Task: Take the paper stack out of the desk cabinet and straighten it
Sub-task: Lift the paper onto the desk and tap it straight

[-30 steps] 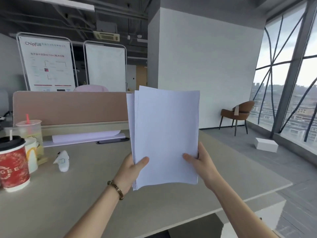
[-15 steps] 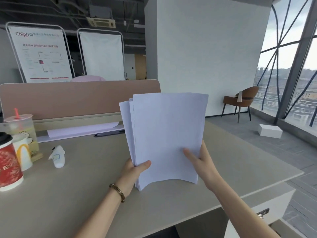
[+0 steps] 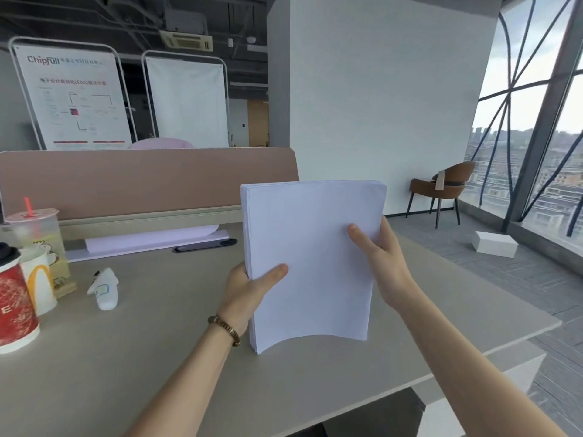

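Desk (image 3: 157,357) fills the foreground, pale and broad. Paper stack (image 3: 312,263) stands upright on it, lower edge bowed and touching the surface, sheets nearly flush. Left hand (image 3: 249,290) clasps the left edge, thumb across the front sheet; right hand (image 3: 383,263) grips the right edge likewise. Cups (image 3: 28,263) crowd the desk's far left, well apart.

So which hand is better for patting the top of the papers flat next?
Probably the right hand. It grips the paper stack higher up its edge, nearer the top. The left hand holds lower, so it can steady the stack standing on the desk.
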Tool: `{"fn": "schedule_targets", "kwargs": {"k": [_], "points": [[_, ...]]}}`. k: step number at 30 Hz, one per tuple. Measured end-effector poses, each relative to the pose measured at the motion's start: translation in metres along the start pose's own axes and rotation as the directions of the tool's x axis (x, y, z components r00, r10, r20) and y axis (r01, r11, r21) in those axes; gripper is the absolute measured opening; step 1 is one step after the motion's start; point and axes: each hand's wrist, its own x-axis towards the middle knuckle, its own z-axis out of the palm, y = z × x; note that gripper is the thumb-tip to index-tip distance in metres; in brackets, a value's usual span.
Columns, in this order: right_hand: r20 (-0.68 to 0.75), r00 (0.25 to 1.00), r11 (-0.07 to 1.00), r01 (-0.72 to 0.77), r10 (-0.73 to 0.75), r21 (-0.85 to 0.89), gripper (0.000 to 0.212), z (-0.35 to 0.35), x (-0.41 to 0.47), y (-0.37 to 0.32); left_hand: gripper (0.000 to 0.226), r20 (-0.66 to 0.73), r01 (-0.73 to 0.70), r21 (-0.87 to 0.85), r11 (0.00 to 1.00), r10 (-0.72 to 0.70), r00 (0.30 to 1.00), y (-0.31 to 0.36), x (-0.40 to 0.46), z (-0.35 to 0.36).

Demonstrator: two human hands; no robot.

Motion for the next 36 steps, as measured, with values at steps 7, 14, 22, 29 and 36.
{"fn": "schedule_targets", "kwargs": {"k": [7, 14, 22, 29, 36], "points": [[-0.066, 0.998, 1.0, 0.017, -0.016, 0.014, 0.035, 0.006, -0.002, 0.009, 0.012, -0.07, -0.042, 0.015, 0.999, 0.043, 0.997, 0.0, 0.002, 0.005], [-0.05, 0.998, 1.0, 0.025, -0.025, -0.002, 0.037, 0.003, -0.009, 0.018, 0.019, -0.017, 0.003, -0.071, 0.997, -0.005, 1.0, 0.005, -0.002, -0.002], [-0.032, 0.999, 0.999, -0.032, 0.033, 0.031, 0.035, 0.011, -0.032, 0.055, 0.015, -0.105, 0.012, -0.013, 1.0, -0.013, 0.994, -0.011, -0.01, 0.007], [-0.021, 0.996, 0.996, -0.086, 0.085, -0.035, 0.028, 0.002, -0.037, 0.082, 0.014, -0.051, 0.121, 0.051, 0.991, -0.118, 0.992, -0.048, -0.015, -0.001], [0.01, 0.986, 0.982, -0.167, 0.169, -0.091, 0.04, -0.002, -0.045, 0.103, 0.014, -0.059, 0.164, 0.116, 0.98, -0.158, 0.986, -0.053, -0.007, -0.004]]}}
